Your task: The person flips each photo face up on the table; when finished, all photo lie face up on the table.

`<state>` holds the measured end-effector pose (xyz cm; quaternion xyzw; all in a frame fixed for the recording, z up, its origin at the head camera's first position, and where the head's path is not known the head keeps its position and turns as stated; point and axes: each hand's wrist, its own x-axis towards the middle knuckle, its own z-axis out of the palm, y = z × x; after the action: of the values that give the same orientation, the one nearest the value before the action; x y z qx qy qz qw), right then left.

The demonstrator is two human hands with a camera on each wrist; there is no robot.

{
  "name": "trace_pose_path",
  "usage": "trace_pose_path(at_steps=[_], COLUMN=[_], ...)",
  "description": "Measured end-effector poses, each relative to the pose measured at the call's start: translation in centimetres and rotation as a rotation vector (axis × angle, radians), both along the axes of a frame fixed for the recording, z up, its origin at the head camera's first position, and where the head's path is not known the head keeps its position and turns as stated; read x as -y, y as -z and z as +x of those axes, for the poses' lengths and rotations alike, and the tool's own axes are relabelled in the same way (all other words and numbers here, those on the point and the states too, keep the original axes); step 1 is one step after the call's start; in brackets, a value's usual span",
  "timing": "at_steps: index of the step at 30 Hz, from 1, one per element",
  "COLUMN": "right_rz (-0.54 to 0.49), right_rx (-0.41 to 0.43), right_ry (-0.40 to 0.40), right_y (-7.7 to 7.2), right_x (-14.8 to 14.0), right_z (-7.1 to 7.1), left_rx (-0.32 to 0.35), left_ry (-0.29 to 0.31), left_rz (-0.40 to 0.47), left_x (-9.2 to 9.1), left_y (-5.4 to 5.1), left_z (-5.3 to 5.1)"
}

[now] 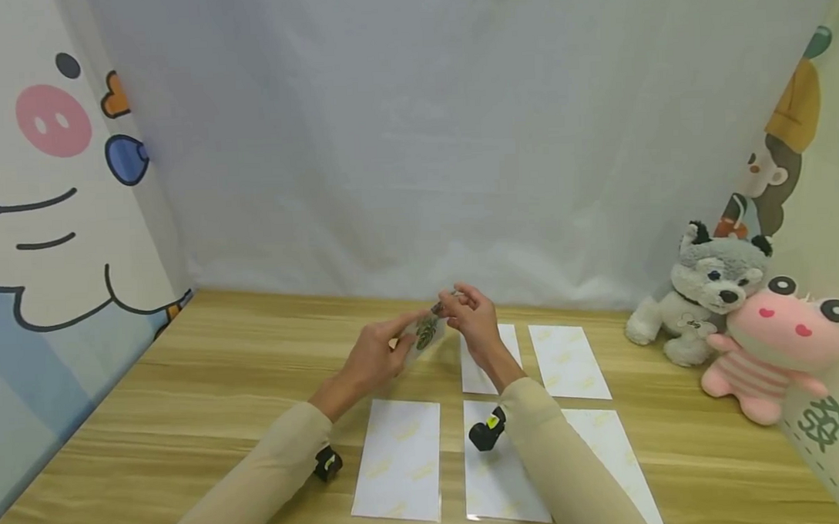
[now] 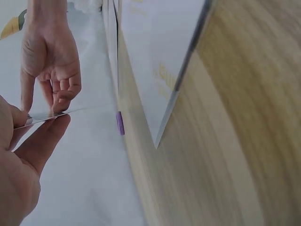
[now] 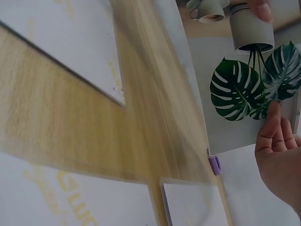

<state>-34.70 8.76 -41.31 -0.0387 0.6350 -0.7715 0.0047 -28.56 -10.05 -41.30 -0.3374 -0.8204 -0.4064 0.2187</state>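
Both hands hold a photo print [image 1: 427, 333] above the back of the table. In the right wrist view, the print [image 3: 221, 134] shows green monstera leaves and a pale pot, upside down. My left hand [image 1: 374, 360] pinches its near left side between thumb and fingers. The far right edge is gripped by the fingertips of my right hand [image 1: 475, 322]. Seen almost edge-on in the left wrist view, the print [image 2: 44, 119] lies between the left hand [image 2: 23, 165] and the right hand [image 2: 51, 66].
Several white sheets with faint yellow lettering lie on the wooden table, among them a front-left sheet [image 1: 399, 459] and a back-right sheet [image 1: 569, 361]. A small purple object [image 3: 215, 165] is by the table's back edge. Plush toys, a grey dog [image 1: 715, 282] and pink frog [image 1: 776, 342], sit at right.
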Motion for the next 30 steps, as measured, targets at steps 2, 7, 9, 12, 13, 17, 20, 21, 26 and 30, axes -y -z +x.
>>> trace_pose_path(at_steps=[2, 7, 9, 12, 13, 17, 20, 21, 26, 30], right_rz=[-0.005, 0.022, 0.044, 0.071, 0.080, 0.098, 0.113, 0.128, 0.278, 0.361], right_rx=[-0.001, -0.012, -0.021, -0.031, -0.036, -0.034, -0.019, -0.016, -0.034, -0.052], right_ry=[0.009, 0.015, 0.014, 0.013, 0.014, 0.013, 0.015, 0.017, 0.043, 0.045], right_y=[-0.2, -0.1, -0.1, -0.1, -0.2, -0.3, -0.2, -0.2, 0.2, 0.5], right_x=[0.1, 0.2, 0.2, 0.2, 0.2, 0.1, 0.1, 0.0, -0.2, -0.4], right_z=[0.2, 0.3, 0.4, 0.5, 0.6, 0.7, 0.8, 0.8, 1.1, 1.1], left_rx=[0.017, 0.061, 0.069, 0.065, 0.063, 0.041, 0.021, 0.018, 0.025, 0.034], left_ry=[-0.009, -0.028, -0.043, -0.079, -0.094, -0.140, -0.163, -0.166, -0.186, -0.222], left_rz=[0.025, 0.079, 0.093, 0.107, 0.110, 0.129, 0.159, 0.172, 0.248, 0.309], left_x=[0.1, 0.3, 0.4, 0.6, 0.6, 0.7, 0.8, 0.8, 0.9, 1.1], left_y=[0.0, 0.1, 0.1, 0.2, 0.2, 0.1, 0.1, 0.1, -0.1, -0.1], left_z=[0.0, 0.0, 0.0, 0.0, -0.1, -0.2, -0.3, -0.3, -0.5, -0.6])
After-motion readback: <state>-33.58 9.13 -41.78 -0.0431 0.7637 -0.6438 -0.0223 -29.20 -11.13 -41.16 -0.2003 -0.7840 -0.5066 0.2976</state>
